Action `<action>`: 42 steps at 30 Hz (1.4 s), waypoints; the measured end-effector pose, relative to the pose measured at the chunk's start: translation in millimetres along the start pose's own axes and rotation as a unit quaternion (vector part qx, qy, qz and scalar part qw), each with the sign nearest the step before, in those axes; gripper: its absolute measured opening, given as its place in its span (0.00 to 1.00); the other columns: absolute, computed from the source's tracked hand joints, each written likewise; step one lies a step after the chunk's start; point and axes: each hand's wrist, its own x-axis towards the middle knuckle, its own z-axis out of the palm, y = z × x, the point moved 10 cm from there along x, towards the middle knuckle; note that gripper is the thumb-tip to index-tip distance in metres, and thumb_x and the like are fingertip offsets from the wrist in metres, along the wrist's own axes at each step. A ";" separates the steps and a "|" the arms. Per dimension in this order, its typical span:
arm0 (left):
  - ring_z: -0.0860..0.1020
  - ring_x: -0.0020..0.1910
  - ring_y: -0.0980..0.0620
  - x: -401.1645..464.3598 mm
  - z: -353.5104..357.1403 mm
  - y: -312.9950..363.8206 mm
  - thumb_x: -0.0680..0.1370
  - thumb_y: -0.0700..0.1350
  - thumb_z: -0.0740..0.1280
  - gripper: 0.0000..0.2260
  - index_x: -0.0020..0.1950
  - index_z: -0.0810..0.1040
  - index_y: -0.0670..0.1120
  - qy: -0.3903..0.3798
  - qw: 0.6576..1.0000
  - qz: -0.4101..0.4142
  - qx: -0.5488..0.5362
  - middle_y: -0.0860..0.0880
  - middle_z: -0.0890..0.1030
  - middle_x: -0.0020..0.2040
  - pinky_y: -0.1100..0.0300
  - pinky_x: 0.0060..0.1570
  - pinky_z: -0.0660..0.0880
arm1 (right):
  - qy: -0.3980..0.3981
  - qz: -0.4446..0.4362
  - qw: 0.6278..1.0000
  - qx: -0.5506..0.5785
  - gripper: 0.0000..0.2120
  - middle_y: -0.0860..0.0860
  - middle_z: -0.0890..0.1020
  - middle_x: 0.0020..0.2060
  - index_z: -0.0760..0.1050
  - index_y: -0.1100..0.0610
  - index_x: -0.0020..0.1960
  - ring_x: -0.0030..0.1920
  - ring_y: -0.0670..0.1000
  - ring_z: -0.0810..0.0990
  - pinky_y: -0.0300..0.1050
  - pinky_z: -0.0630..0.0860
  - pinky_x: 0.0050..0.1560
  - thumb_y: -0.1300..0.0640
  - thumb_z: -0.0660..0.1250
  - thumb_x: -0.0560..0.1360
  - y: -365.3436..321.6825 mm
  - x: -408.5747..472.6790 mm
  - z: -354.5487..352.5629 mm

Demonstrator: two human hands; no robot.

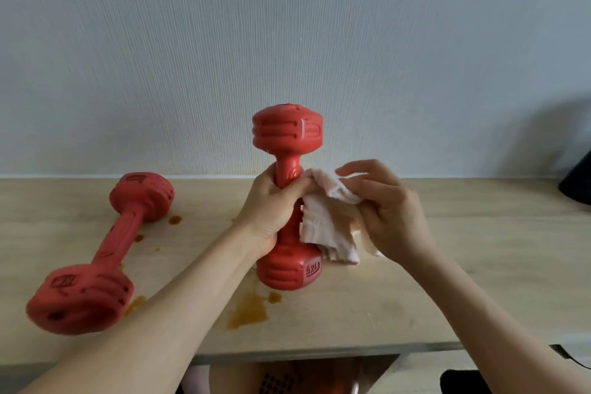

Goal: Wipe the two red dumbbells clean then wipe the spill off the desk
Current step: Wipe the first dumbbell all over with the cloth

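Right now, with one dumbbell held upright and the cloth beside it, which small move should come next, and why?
Probably press the cloth against the handle of the upright dumbbell and rub. The left hand already grips that handle, and the right hand holds the cloth beside it. The orange spill on the desk can wait.

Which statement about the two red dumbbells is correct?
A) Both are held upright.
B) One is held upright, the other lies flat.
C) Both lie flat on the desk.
B: the left hand grips the upright dumbbell; the other dumbbell lies flat on the desk.
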 end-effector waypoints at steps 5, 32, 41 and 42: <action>0.77 0.33 0.52 -0.4 4.0 -1.8 0.75 0.39 0.67 0.05 0.40 0.75 0.46 0.016 1.000 -0.006 -0.006 0.48 0.77 0.33 0.60 0.34 0.76 | -0.115 0.052 0.988 0.092 0.17 0.52 0.78 0.51 0.76 0.62 0.53 0.49 0.48 0.79 0.48 0.77 0.48 0.57 0.63 0.66 -3.2 -6.5 19.1; 0.75 0.37 0.56 0.5 -10.8 20.8 0.64 0.43 0.69 0.02 0.34 0.78 0.50 -0.020 1.000 0.018 -0.003 0.54 0.77 0.32 0.62 0.41 0.71 | 0.180 0.185 0.947 0.190 0.12 0.39 0.79 0.43 0.74 0.53 0.56 0.44 0.33 0.78 0.27 0.72 0.42 0.65 0.66 0.76 17.1 14.7 -21.0; 0.82 0.34 0.54 -0.7 -19.8 21.3 0.61 0.45 0.73 0.11 0.41 0.80 0.44 0.032 0.997 0.042 -0.052 0.51 0.82 0.31 0.58 0.40 0.78 | 0.190 0.134 0.946 0.225 0.07 0.51 0.79 0.45 0.74 0.52 0.49 0.37 0.35 0.78 0.27 0.71 0.36 0.61 0.67 0.74 -12.5 25.0 -10.1; 0.82 0.36 0.53 -1.6 -18.9 21.3 0.61 0.45 0.73 0.12 0.42 0.80 0.43 0.032 0.997 0.045 -0.052 0.50 0.83 0.32 0.57 0.42 0.80 | 0.192 0.131 0.949 0.213 0.07 0.53 0.79 0.46 0.73 0.49 0.48 0.37 0.36 0.78 0.29 0.72 0.37 0.59 0.67 0.74 -12.1 24.8 -9.5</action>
